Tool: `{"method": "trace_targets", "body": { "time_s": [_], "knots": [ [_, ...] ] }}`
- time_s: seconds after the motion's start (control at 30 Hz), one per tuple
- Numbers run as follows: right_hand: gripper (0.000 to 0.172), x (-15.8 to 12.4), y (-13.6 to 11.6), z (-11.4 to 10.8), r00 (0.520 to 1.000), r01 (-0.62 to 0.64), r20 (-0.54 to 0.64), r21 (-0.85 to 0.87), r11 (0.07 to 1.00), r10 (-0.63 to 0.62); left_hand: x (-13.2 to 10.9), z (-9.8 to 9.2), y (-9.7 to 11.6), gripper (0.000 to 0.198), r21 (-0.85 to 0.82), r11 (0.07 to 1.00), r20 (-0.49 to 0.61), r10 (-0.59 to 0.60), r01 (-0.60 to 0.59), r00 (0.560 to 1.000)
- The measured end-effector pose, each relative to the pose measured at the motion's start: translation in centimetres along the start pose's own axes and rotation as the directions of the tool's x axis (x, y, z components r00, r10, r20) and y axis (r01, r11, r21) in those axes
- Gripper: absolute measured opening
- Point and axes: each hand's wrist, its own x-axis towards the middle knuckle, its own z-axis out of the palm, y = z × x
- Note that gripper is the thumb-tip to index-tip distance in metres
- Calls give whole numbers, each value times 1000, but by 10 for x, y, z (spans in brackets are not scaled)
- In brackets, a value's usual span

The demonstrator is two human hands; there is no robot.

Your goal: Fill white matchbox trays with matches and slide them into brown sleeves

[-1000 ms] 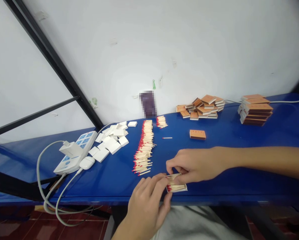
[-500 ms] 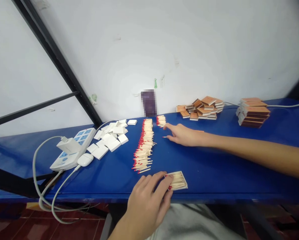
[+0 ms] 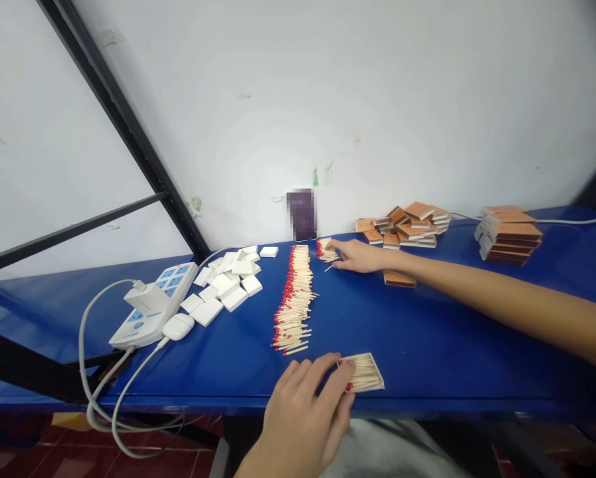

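My left hand (image 3: 302, 408) grips the left end of a white matchbox tray (image 3: 380, 380) near the table's front edge, with its thumb over the red heads. Matches (image 3: 365, 373) fill the tray lengthwise. Farther back, my right hand (image 3: 360, 257) reaches to a small pile of matches (image 3: 326, 247), its index fingertip on them and its thumb apart below. One stray match (image 3: 328, 268) lies by that thumb; whether they touch is unclear. Left of this pile runs a long row of red-headed matches (image 3: 300, 292). Under my right forearm sits an orange-brown matchbox sleeve (image 3: 400, 279), partly hidden.
White trays (image 3: 225, 285) lie heaped to the left, beside a power strip (image 3: 153, 305) with a charger and cables. Orange-brown matchboxes (image 3: 410, 229) are piled at the back right, near a neat stack (image 3: 509, 236). A blurred dark purple object (image 3: 302, 214) leans against the wall.
The view has shifted slightly, so things appear lower and further right. My right hand has moved onto the small match pile, uncovering more of the sleeve. My left hand keeps its hold on the tray.
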Motion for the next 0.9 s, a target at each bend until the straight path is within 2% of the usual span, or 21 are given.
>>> {"method": "trace_targets", "body": {
  "time_s": [0.3, 0.57, 0.63, 0.73, 0.9],
  "knots": [
    [30, 1, -1, 4, 998, 51, 22, -18, 999, -51, 0, 1, -2, 28, 37, 999, -40, 22, -20, 999],
    [16, -13, -17, -11, 988, 97, 121, -37, 995, -92, 0, -1, -1, 27, 75, 996, -56, 53, -48, 997],
    [19, -16, -22, -17, 982, 94, 171, -56, 994, -84, 1, 0, -1, 28, 76, 996, -66, 56, -51, 996],
    [32, -19, -29, -22, 974, 84, 217, -52, 995, -71, 2, 0, 0, 28, 80, 995, -70, 58, -52, 996],
    [53, -19, -31, -19, 991, -3, 132, -117, 993, 18, 2, -1, 0, 27, 78, 996, -54, 57, -53, 997]
  ]
}}
